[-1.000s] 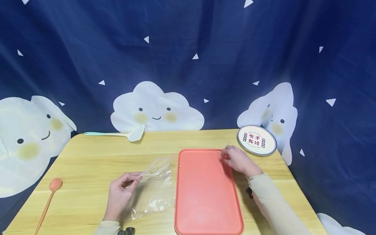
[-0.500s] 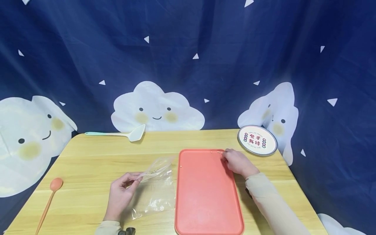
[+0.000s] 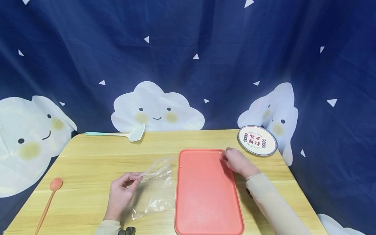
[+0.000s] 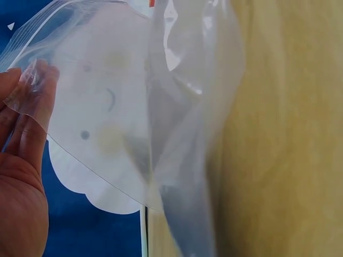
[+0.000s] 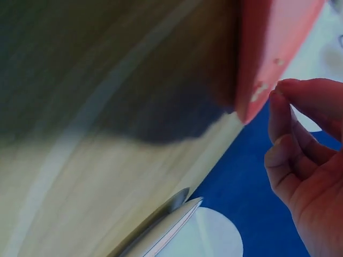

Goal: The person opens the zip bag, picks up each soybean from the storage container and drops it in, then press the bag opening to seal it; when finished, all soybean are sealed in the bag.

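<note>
Lying at the far left, an orange spoon (image 3: 48, 205) points its bowl away from the person; a mint-handled spatula (image 3: 120, 134) rests along the far edge. The left hand (image 3: 121, 194) pinches a clear zip bag (image 3: 155, 192), just left of the coral tray (image 3: 208, 192). Small pale beads (image 3: 218, 152) dot the tray's far edge, where the right hand (image 3: 238, 161) curls, thumb and fingertip meeting; whether they grip a bead, I cannot tell. Beyond, a printed plate (image 3: 257, 140).
</note>
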The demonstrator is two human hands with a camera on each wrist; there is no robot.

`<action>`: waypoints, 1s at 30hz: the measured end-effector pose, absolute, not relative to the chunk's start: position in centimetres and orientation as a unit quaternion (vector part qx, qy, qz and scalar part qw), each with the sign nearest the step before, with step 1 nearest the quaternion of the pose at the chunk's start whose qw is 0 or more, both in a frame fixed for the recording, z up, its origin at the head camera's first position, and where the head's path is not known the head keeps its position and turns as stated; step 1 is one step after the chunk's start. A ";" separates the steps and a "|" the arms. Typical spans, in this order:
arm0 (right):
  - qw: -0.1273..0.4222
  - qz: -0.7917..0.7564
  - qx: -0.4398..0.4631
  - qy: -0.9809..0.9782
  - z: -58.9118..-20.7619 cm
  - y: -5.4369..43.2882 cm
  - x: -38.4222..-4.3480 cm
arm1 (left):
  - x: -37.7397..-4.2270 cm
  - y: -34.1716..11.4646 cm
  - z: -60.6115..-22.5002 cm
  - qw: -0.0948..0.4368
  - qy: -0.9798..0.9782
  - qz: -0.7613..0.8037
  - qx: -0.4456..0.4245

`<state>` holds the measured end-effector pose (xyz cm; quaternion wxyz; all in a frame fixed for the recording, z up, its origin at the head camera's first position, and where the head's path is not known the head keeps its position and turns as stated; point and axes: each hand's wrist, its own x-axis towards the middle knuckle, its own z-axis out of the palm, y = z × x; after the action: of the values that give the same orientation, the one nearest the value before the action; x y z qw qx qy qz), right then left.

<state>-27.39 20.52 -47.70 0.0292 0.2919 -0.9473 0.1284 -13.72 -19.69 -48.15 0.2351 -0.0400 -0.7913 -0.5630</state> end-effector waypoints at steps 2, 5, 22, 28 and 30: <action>0.031 0.154 0.298 -0.942 -47.3 20.2 -27.4 | -13.9 -19.9 -48.5 0.235 -0.789 -0.566 -0.040; 0.025 0.188 0.310 -0.931 -46.5 19.5 -27.1 | -14.0 -20.2 -49.0 0.234 -0.781 -0.577 -0.048; 0.028 0.385 0.358 -0.850 -42.7 10.6 -23.8 | -13.8 -20.4 -49.2 0.231 -0.775 -0.582 -0.091; 0.015 0.418 0.367 -0.831 -42.8 7.4 -23.7 | -13.8 -20.4 -49.2 0.227 -0.778 -0.578 -0.096; 0.001 0.421 0.371 -0.828 -42.8 6.3 -23.6 | -13.9 -20.4 -49.2 0.227 -0.777 -0.579 -0.095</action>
<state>-23.64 6.32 -42.85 0.0005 0.3708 -0.8277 0.4211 -13.86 -20.37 -49.25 0.2274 -0.0950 -0.7770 -0.5793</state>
